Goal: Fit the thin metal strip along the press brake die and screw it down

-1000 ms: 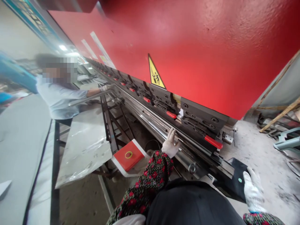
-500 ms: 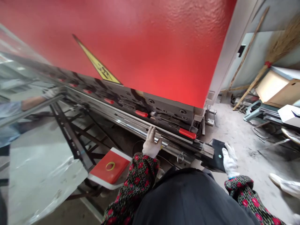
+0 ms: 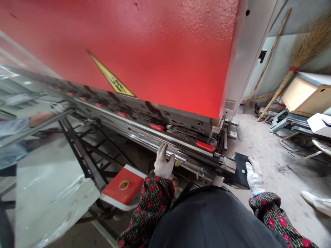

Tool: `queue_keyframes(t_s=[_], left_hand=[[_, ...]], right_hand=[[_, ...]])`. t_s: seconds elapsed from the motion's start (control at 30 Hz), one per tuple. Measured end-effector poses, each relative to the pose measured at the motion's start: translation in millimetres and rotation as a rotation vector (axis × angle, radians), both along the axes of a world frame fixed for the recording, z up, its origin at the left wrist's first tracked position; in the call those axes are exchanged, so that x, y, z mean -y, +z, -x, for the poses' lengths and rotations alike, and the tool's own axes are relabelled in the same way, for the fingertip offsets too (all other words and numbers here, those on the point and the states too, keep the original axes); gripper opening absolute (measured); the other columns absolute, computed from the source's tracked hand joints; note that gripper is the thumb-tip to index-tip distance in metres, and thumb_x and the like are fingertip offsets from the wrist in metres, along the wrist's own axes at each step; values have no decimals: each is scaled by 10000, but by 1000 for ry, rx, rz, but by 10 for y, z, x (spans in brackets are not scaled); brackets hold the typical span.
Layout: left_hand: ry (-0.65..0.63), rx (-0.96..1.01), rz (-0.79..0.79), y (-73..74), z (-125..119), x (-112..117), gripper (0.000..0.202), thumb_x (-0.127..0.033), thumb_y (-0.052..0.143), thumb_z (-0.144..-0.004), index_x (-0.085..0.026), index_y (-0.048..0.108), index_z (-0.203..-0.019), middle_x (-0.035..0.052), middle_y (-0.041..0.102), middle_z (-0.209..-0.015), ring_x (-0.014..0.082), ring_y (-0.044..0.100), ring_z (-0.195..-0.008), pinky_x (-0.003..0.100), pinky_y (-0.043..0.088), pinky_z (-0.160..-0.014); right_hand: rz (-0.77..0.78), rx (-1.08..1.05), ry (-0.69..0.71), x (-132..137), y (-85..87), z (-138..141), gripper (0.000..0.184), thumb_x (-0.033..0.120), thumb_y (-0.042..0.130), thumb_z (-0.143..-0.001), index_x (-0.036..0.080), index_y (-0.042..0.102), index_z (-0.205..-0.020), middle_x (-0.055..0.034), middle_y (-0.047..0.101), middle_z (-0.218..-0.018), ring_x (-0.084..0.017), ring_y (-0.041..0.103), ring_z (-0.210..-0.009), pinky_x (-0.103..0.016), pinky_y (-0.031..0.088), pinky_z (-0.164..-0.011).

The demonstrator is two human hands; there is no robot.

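Observation:
My left hand (image 3: 164, 163), in a white work glove, is at the front of a long metal bar (image 3: 144, 137) under the red machine (image 3: 165, 62). Its fingers are spread and it holds nothing; whether the fingertips touch the bar I cannot tell. A small yellow piece (image 3: 177, 163) lies just right of the thumb. My right hand (image 3: 254, 175), also gloved, lies with stretched fingers along the right edge of a black plate (image 3: 240, 170) at the bar's end. Red handles (image 3: 205, 146) line the clamps above the bar.
At left, another person's gloved hand (image 3: 60, 107) is by a metal frame. Below lie a pale sheet (image 3: 54, 189) and a red-and-white box (image 3: 121, 186) with a yellow ring (image 3: 124, 185). A broom (image 3: 284, 79), a wooden box (image 3: 305, 93) and a stool (image 3: 280, 120) stand right.
My left hand has drawn slightly left and down from the bar, its fingers still spread. My right hand stays at the black plate. The view has shifted slightly.

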State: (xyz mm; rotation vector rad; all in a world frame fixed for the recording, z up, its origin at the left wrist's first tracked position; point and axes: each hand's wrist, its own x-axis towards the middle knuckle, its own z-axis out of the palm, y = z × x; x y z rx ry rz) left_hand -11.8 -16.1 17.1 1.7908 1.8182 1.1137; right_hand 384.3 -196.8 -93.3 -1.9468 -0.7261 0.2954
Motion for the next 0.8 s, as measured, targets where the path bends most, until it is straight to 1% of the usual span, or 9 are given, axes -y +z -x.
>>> queue_keyframes(t_s=[0.13,0.27,0.33,0.43,0.57,0.7,0.8], left_hand=[[8,-11,17,-24,1,70,579,-269,645,-881,-280,591,-1457,-1,544,-1581,209,562,-1416,325,448,-1206],[-22,-23,32,-88,37,94,586,-260,636,-884,-281,575,-1466,1,540,-1582,196,562,-1414,316,450,-1202],[-31,-24,25,-103,48,99,579,-254,634,-884,-263,578,-1460,19,545,-1576,198,556,-1420,321,450,-1204],[-29,-29,33,-86,45,119,557,-255,633,-884,-257,592,-1439,33,552,-1569,204,552,-1425,323,483,-1172],[-21,-19,53,-71,47,155,542,-280,633,-895,-294,590,-1435,9,547,-1572,210,561,-1415,339,482,-1181],[-21,-29,48,-161,94,141,546,-312,663,-893,-326,592,-1434,8,553,-1566,229,589,-1386,362,465,-1205],[-33,-50,30,-243,135,111,542,-342,675,-894,-336,598,-1431,9,557,-1563,244,613,-1355,373,495,-1175]], right_hand=[[7,17,9,2,-56,-38,709,696,491,-901,195,677,-1366,-109,493,-1608,-254,424,-1517,-321,250,-1296],[39,8,2,5,-21,-55,768,735,475,-860,199,680,-1370,-99,493,-1612,-270,422,-1521,-338,248,-1303],[57,-7,-3,-1,9,-53,775,743,475,-842,209,687,-1362,-86,493,-1613,-276,419,-1524,-338,244,-1305],[59,-15,-9,-19,30,-39,770,739,480,-832,213,695,-1351,-82,498,-1610,-275,404,-1534,-324,239,-1303],[15,-5,-14,-39,19,1,752,727,486,-854,202,689,-1353,-98,490,-1614,-272,421,-1523,-329,264,-1296],[-1,-7,-4,-36,18,40,721,703,478,-887,184,690,-1340,-117,492,-1608,-280,438,-1507,-380,291,-1295],[-15,-7,14,-30,34,43,714,680,472,-913,152,679,-1347,-148,466,-1623,-286,431,-1512,-403,301,-1295]])
